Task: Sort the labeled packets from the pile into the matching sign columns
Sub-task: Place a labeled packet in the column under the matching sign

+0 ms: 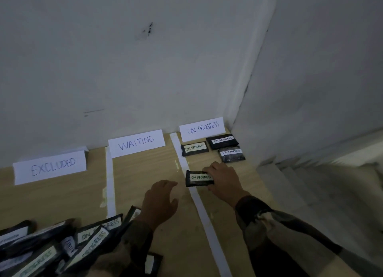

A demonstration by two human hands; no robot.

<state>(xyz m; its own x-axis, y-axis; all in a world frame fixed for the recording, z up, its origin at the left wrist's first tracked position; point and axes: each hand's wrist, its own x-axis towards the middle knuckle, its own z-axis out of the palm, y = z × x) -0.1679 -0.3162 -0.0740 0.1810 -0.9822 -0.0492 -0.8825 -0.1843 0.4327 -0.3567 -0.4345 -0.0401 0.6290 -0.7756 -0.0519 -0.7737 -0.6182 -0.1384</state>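
Against the wall: three paper signs stand on the wooden table (62, 198), reading from left to right EXCLUDED sign (49, 169), WAITING sign (135, 143), ON PROGRESS sign (202, 128).
Dividers: two white strips (109, 183) separate the columns.
Right hand (222, 179): pinches the right end of a black packet (198, 178) labelled ON PROGRESS, fingers over its far edge, thumb at the near edge.
Black packet: below the ON PROGRESS sign, its left end over the right strip; whether it touches the table I cannot tell.
Sorted packets (222, 141): three lie flat just before the ON PROGRESS sign.
Left hand (160, 202): spread loosely, holding nothing, over the WAITING column.
Pile (51, 245): dark labelled packets heaped near left.
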